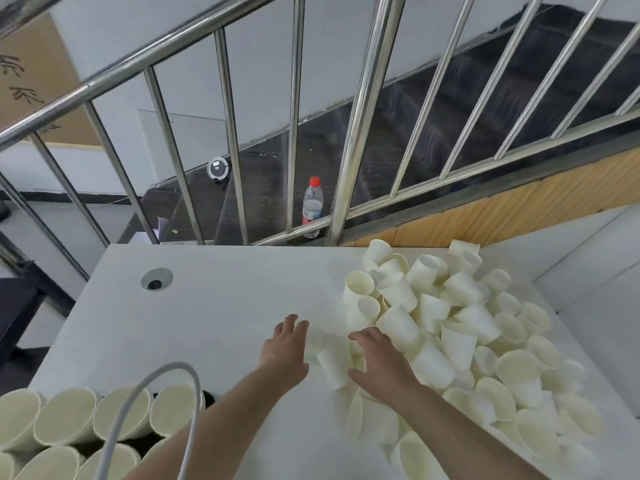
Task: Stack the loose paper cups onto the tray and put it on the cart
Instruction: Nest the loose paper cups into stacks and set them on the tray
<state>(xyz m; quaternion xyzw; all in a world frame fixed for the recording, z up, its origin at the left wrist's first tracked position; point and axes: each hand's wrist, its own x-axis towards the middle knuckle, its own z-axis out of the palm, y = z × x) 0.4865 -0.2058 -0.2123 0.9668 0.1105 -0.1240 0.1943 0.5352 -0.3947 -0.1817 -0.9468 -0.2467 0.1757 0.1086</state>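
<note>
Hands (287, 344) (377, 358) flanking one cup (334, 367), loose pile (485, 341) crowding right.

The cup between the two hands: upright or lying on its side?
Lying on its side. The paper cup rests lengthwise on the white table, its side wall facing up, between the left hand and right hand.

Bright, even light; wide-angle edge distortion.

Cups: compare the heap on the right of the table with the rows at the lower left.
The heap of loose cups lies jumbled, cups on their sides and pointing every way; the nested rows lie side by side, mouths all facing the camera. The heap spreads over the white table; the rows sit at its near edge. Both are plain cream paper cups.
</note>
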